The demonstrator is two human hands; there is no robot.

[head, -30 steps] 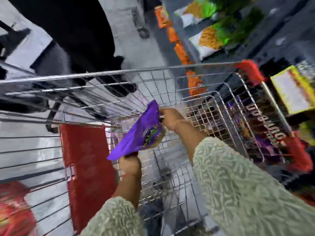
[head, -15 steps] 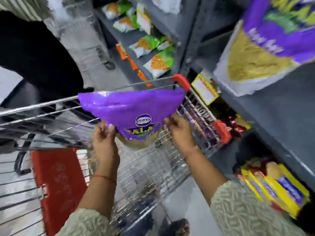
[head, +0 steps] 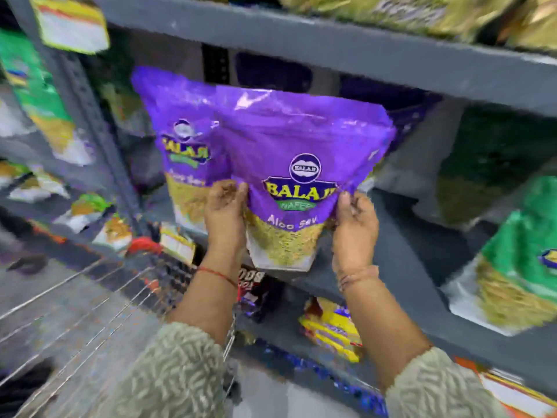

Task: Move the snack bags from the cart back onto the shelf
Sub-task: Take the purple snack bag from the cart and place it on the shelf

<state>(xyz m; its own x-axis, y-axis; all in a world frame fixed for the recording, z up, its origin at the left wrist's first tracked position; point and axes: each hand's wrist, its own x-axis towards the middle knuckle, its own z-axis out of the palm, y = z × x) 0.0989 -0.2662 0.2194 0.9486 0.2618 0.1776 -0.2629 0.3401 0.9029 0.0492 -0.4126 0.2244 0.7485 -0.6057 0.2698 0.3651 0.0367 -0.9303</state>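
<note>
You have carried the purple snack bag up out of the cart and swung round to face the shelf; half a second ago it hung over the wire basket, and now it stands upright in front of the shelf opening. Your left hand grips the bag's left edge and your right hand grips the right edge, both pinching the film about level with the printed logo. The bottom of the bag appears to be at or just above the front lip of the shelf board; whether it touches yet is hard to tell through the blur.

Just behind and to its left stands a matching purple bag, already on the shelf, and yours overlaps it. To the right, a green bag leans on the same board, well apart.

That puts you in the placing step for this bag, I judge: lift finished, set-down not yet done. The next move likely calls for pushing it back beside its twin and settling the base flat before you let go, or it could tip forward.
</note>
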